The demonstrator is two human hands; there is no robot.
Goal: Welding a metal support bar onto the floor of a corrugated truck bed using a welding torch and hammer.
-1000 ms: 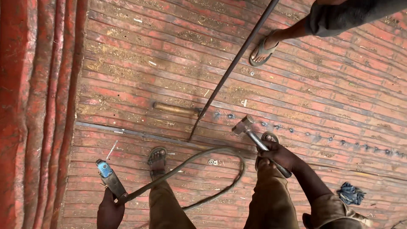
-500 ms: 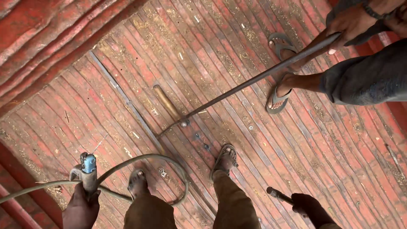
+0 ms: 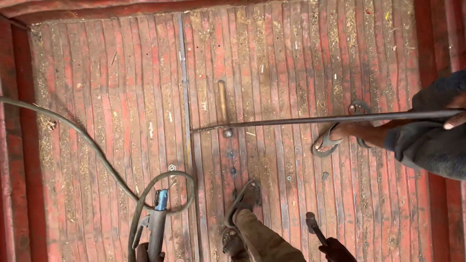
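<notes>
The ribbed red metal floor (image 3: 111, 97) filled the whole view, rusty and strewn with straw. A long steel rod (image 3: 315, 119) lay across it, long axis running left to right, its tip resting at the centre seam (image 3: 184, 97), with a co-worker's hand (image 3: 456, 119) holding the far-right end. A few dark weld spots (image 3: 233, 162) showed near the seam, so I'd guess the welding was only partly done. The left hand (image 3: 145, 253) was clenched around the electrode holder (image 3: 158, 221), pointing away from the person, cable (image 3: 97, 150) looping off left. The right hand (image 3: 335, 250) gripped a chipping hammer (image 3: 314, 227) low down.
</notes>
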